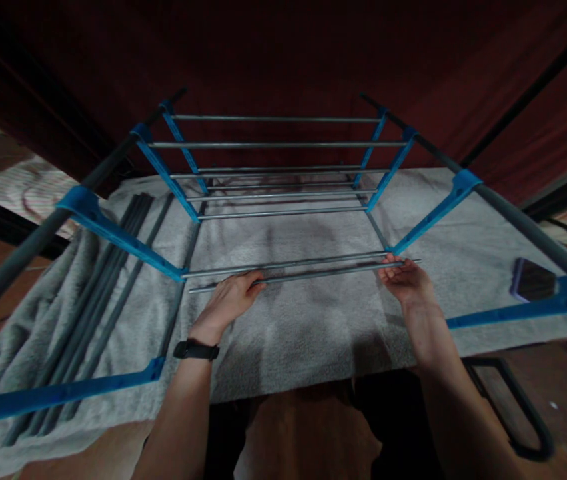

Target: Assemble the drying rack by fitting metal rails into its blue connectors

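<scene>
A thin grey metal rod (320, 273) lies across in front of me, held near both ends. My left hand (236, 293) is closed around it toward the left end. Farther right, the fingers of my right hand (403, 277) are closed on the rod near its right tip. Just behind runs another rod (288, 264), fitted between the blue plastic brackets (128, 247) of a rack frame. My right fingertips are close to the lower end of the right blue bracket (430, 213); whether they touch it I cannot tell.
Several loose grey tubes (98, 300) lie on the grey blanket (303, 327) at left. A phone (533, 280) rests at right by a blue bracket (528, 308). Farther back, several crossbars (278, 145) span the frame. Dark red fabric (273, 53) hangs behind.
</scene>
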Action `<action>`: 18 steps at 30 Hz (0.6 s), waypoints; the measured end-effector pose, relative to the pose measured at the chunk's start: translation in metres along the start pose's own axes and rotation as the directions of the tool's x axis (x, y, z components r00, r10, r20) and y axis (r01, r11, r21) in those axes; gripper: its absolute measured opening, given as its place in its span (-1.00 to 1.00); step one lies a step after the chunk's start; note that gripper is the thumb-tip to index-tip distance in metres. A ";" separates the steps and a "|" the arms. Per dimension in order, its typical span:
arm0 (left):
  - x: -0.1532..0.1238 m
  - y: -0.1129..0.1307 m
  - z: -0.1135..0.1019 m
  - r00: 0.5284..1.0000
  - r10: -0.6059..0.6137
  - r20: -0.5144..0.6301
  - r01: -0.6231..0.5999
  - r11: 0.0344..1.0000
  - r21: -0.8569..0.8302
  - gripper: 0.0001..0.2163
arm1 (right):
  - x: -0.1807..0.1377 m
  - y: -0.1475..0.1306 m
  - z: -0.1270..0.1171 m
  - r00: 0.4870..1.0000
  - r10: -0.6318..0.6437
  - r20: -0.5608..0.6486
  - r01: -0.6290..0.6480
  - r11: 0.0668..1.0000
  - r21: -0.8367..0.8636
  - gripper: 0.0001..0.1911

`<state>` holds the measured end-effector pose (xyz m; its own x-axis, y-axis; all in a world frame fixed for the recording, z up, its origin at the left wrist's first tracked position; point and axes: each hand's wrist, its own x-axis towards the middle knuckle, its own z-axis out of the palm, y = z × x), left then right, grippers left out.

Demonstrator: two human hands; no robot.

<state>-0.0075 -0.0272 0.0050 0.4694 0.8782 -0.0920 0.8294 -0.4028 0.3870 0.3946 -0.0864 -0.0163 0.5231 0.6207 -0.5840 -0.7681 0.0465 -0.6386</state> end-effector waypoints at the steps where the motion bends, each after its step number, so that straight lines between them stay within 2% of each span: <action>1: 0.000 0.000 0.000 1.000 0.005 0.003 -0.005 1.000 0.001 -0.70 | 0.001 0.000 -0.001 1.000 -0.010 0.002 0.010 1.000 0.000 -0.79; 6: 0.000 -0.004 0.002 1.000 -0.003 0.000 0.003 1.000 -0.021 -0.71 | 0.005 -0.001 -0.006 1.000 -0.021 -0.010 0.021 1.000 0.017 -0.81; 18: -0.001 -0.006 -0.004 0.999 -0.044 0.024 0.046 0.996 -0.074 -0.79 | 0.011 -0.015 -0.012 0.993 -0.056 -0.101 0.068 0.991 0.116 -0.67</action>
<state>-0.0138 -0.0245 0.0062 0.4393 0.8888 -0.1306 0.8254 -0.3420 0.4491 0.4160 -0.0898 -0.0193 0.6002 0.5352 -0.5944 -0.7682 0.1787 -0.6147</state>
